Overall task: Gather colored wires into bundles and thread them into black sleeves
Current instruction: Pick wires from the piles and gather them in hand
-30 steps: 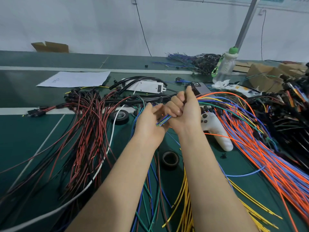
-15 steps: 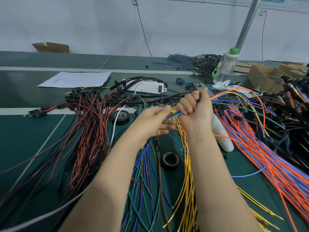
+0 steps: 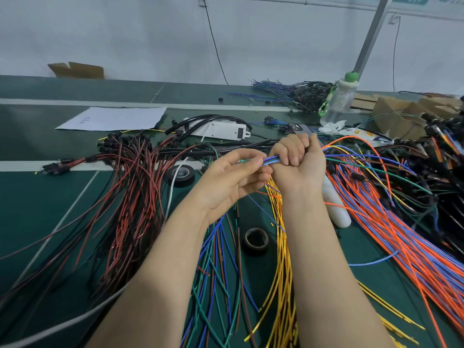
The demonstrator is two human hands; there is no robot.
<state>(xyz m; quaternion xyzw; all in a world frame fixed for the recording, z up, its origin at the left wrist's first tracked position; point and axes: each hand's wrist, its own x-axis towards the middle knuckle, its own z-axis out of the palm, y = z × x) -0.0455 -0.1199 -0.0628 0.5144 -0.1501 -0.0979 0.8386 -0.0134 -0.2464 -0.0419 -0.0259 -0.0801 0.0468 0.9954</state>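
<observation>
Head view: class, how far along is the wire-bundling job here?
Done: nothing clearly finished can be told. In hand: the right hand grips a small coloured bundle, the left hand pinches its ends; no sleeve on it. Left: loose yellow wires and orange wires lie unbundled on the table.

Wires (image 3: 271,159) are running between the left hand (image 3: 233,182) and right hand (image 3: 298,164). A tape roll (image 3: 180,175) is lying at their 9 o'clock, a second roll (image 3: 256,239) at 6, a bottle (image 3: 339,101) at 2.

Bare desk (image 3: 32,209) at left gives passage; red-black wires (image 3: 130,197), tape rolls (image 3: 256,239), orange wires (image 3: 391,222) block centre and right.
</observation>
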